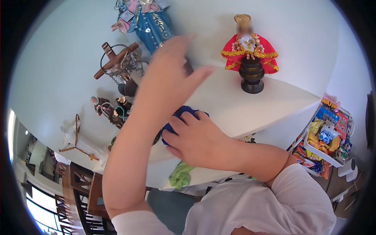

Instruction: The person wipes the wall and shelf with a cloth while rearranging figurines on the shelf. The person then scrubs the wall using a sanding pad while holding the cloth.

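Apparent wiping step: the right hand [197, 139] curls its grip over a blue cloth [182, 112] on the white shelf [244, 109], the left hand [172, 66], grip spread, overlaps the blue-robed statue [153, 28], and further wiping calls for clearance.

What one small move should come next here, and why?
Probably slide the blue cloth a little toward the red-caped figurine, stopping short of its dark pedestal: the right hand has its fingers curled over the cloth on the white shelf, and the surface between looks bare.
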The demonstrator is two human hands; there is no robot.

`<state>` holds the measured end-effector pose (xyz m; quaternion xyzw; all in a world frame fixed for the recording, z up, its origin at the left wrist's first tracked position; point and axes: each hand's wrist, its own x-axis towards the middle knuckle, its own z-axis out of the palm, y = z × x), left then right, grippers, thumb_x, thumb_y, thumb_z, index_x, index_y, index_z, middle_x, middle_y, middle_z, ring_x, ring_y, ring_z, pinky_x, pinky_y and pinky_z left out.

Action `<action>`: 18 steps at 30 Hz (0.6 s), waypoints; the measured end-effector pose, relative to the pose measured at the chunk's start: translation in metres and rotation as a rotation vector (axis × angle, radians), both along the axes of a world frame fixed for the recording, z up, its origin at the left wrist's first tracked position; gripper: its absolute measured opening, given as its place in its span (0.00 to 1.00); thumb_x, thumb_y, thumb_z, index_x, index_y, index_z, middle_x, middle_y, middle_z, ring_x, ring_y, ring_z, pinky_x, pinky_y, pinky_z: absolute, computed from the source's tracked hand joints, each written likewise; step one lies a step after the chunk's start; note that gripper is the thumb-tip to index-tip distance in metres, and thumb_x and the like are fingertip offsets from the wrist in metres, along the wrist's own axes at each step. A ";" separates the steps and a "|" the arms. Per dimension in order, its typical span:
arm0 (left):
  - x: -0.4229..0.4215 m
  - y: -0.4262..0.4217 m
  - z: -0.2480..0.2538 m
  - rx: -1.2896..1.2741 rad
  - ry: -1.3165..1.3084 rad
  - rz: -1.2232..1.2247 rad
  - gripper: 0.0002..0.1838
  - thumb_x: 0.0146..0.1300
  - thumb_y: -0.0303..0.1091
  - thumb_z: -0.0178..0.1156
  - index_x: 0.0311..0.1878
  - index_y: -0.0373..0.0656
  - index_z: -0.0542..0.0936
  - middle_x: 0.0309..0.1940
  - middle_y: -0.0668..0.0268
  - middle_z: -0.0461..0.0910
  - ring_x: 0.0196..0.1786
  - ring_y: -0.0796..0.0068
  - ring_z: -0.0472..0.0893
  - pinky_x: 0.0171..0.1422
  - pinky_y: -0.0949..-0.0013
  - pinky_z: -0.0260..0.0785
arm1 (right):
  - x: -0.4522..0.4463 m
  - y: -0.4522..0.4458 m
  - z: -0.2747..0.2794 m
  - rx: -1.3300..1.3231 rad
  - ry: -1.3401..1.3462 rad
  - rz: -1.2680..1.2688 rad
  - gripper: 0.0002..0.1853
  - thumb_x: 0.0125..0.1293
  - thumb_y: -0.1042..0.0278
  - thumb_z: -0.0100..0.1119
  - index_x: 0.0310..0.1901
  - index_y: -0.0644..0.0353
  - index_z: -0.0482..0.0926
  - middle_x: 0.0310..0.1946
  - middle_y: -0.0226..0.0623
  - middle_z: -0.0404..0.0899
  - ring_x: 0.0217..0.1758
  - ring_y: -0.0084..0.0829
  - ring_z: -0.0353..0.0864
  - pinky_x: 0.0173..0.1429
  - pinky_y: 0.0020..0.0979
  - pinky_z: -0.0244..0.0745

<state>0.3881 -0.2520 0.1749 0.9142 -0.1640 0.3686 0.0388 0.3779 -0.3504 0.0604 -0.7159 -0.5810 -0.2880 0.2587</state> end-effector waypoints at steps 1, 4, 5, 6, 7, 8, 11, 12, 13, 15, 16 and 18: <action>0.021 -0.009 -0.004 -0.085 0.038 -0.048 0.40 0.50 0.51 0.69 0.63 0.39 0.68 0.61 0.51 0.70 0.63 0.54 0.70 0.64 0.58 0.64 | -0.001 -0.001 0.001 -0.019 -0.005 -0.016 0.14 0.57 0.59 0.59 0.43 0.55 0.76 0.44 0.38 0.72 0.46 0.39 0.71 0.43 0.42 0.72; 0.070 -0.045 -0.001 -0.441 0.372 -0.051 0.49 0.46 0.55 0.72 0.65 0.36 0.63 0.58 0.48 0.71 0.59 0.56 0.73 0.61 0.60 0.68 | 0.004 0.000 -0.002 -0.002 -0.025 0.050 0.15 0.59 0.60 0.56 0.44 0.57 0.78 0.43 0.43 0.74 0.46 0.42 0.72 0.42 0.46 0.70; 0.085 -0.051 -0.004 -0.524 0.415 -0.077 0.50 0.44 0.53 0.73 0.65 0.34 0.61 0.54 0.49 0.75 0.54 0.56 0.77 0.57 0.61 0.71 | 0.006 0.001 -0.004 0.010 -0.037 0.051 0.15 0.59 0.60 0.56 0.46 0.57 0.78 0.45 0.44 0.74 0.47 0.43 0.72 0.43 0.47 0.70; 0.093 -0.058 -0.007 -0.586 0.441 -0.147 0.48 0.44 0.52 0.73 0.63 0.34 0.64 0.52 0.50 0.76 0.52 0.58 0.78 0.56 0.61 0.71 | 0.008 0.002 -0.008 0.022 -0.049 0.051 0.16 0.59 0.61 0.56 0.47 0.57 0.78 0.46 0.45 0.74 0.47 0.44 0.72 0.43 0.47 0.70; 0.100 -0.063 -0.010 -0.646 0.465 -0.216 0.45 0.44 0.51 0.74 0.61 0.34 0.66 0.50 0.51 0.77 0.51 0.60 0.78 0.54 0.62 0.72 | 0.011 0.003 -0.010 0.035 -0.062 0.053 0.17 0.58 0.61 0.55 0.49 0.57 0.78 0.48 0.46 0.74 0.48 0.45 0.72 0.44 0.48 0.70; 0.106 -0.065 -0.013 -0.706 0.489 -0.278 0.43 0.44 0.49 0.74 0.59 0.34 0.68 0.48 0.52 0.78 0.49 0.62 0.79 0.53 0.63 0.72 | 0.013 0.003 -0.010 0.049 -0.049 0.061 0.18 0.58 0.62 0.55 0.49 0.57 0.78 0.50 0.46 0.74 0.49 0.46 0.72 0.44 0.49 0.70; 0.125 -0.062 -0.022 -0.655 0.612 -0.413 0.31 0.48 0.44 0.74 0.51 0.36 0.75 0.42 0.62 0.80 0.45 0.73 0.79 0.53 0.66 0.71 | 0.012 0.007 -0.012 0.100 0.009 0.130 0.19 0.55 0.65 0.56 0.49 0.58 0.78 0.51 0.45 0.75 0.52 0.47 0.73 0.48 0.49 0.69; 0.114 -0.062 -0.021 -0.640 0.579 -0.413 0.31 0.47 0.42 0.74 0.52 0.36 0.75 0.43 0.59 0.80 0.46 0.69 0.79 0.53 0.66 0.71 | 0.012 0.005 -0.007 0.118 0.027 0.154 0.19 0.52 0.68 0.57 0.48 0.59 0.78 0.49 0.44 0.76 0.52 0.47 0.73 0.51 0.49 0.69; 0.103 -0.062 -0.020 -0.589 0.516 -0.343 0.30 0.48 0.41 0.73 0.52 0.35 0.74 0.42 0.57 0.80 0.46 0.66 0.79 0.52 0.65 0.71 | 0.011 0.005 -0.004 0.134 0.046 0.177 0.19 0.50 0.70 0.58 0.47 0.60 0.78 0.48 0.43 0.77 0.53 0.47 0.74 0.54 0.48 0.68; 0.086 -0.062 -0.019 -0.569 0.440 -0.271 0.29 0.49 0.39 0.71 0.51 0.34 0.74 0.42 0.53 0.80 0.46 0.60 0.80 0.52 0.63 0.72 | 0.009 0.007 -0.001 0.100 0.044 0.165 0.19 0.49 0.71 0.59 0.47 0.61 0.77 0.46 0.44 0.78 0.52 0.48 0.74 0.55 0.48 0.68; 0.085 -0.062 -0.021 -0.600 0.424 -0.272 0.28 0.49 0.38 0.71 0.51 0.34 0.74 0.43 0.52 0.79 0.46 0.59 0.80 0.52 0.63 0.72 | 0.008 0.007 0.000 0.080 0.039 0.151 0.20 0.49 0.71 0.59 0.47 0.61 0.77 0.46 0.44 0.78 0.52 0.48 0.74 0.55 0.47 0.68; 0.082 -0.060 -0.023 -0.617 0.364 -0.284 0.27 0.50 0.37 0.70 0.50 0.34 0.74 0.42 0.51 0.79 0.46 0.57 0.80 0.52 0.62 0.72 | 0.005 0.005 0.002 0.058 0.058 0.135 0.19 0.51 0.71 0.59 0.48 0.61 0.77 0.46 0.45 0.78 0.52 0.48 0.74 0.54 0.48 0.68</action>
